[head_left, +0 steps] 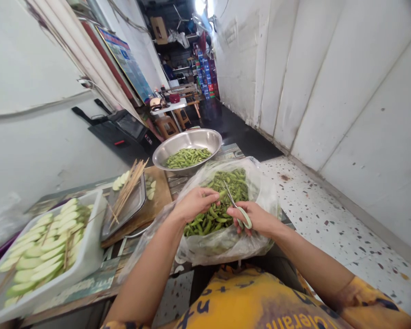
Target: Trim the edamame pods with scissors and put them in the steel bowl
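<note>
A clear plastic bag (pixel 256 183) lies wide on the table in front of me, full of green edamame pods (pixel 208 223). Over the pods, my left hand (pixel 200 203) pinches one edamame pod (pixel 222 193) at its fingertips, partly hidden by the fingers. Scissors (pixel 230 194) with pale green handles are in my right hand (pixel 250 217), the blades pointing up and left close to that pod. Just beyond the bag, a steel bowl (pixel 160 157) contains more edamame pods (pixel 188 157).
On the left, a white tub (pixel 96 219) holds skewered pale green slices (pixel 44 256). Bamboo skewers (pixel 132 183) lie across a metal tray (pixel 140 201) beside a wooden board (pixel 159 201). A white wall (pixel 329 82) runs along the right, above a speckled floor (pixel 325 214).
</note>
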`<state>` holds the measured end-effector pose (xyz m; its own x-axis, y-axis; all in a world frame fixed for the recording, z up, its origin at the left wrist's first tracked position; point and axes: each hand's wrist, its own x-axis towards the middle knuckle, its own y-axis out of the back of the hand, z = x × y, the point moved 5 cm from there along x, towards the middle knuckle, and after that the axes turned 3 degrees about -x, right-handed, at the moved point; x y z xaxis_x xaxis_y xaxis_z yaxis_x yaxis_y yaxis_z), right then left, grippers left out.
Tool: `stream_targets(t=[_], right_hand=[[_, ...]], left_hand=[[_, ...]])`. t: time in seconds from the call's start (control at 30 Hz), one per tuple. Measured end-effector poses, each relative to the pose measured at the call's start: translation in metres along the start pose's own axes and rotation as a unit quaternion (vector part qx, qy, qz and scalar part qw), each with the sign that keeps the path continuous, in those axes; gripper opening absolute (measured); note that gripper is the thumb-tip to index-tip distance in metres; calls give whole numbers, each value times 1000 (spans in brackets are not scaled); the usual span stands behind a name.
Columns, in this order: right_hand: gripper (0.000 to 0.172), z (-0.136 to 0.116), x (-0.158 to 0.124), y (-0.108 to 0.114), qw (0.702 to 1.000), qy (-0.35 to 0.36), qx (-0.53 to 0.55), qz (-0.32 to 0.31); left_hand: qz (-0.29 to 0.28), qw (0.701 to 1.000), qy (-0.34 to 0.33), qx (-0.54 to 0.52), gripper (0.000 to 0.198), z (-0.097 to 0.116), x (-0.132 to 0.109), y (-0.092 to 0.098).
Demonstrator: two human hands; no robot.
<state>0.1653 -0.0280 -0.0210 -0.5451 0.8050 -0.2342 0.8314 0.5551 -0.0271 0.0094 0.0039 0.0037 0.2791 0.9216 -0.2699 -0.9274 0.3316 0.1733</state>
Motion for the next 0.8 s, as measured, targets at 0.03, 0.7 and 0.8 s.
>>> stream_targets(t=[0.03, 0.7, 0.8], right_hand=[[45, 0, 0, 0, 1000, -1, -4, -3], [43, 5, -3, -2, 1000, 0, 11, 12], [44, 4, -4, -4, 1000, 4, 7, 8]], left_hand=[[-13, 1000, 5, -15, 36, 0, 0, -3], [36, 981, -25, -190, 29, -2, 7, -13], [89, 982, -42, -163, 32, -3, 6, -12]])
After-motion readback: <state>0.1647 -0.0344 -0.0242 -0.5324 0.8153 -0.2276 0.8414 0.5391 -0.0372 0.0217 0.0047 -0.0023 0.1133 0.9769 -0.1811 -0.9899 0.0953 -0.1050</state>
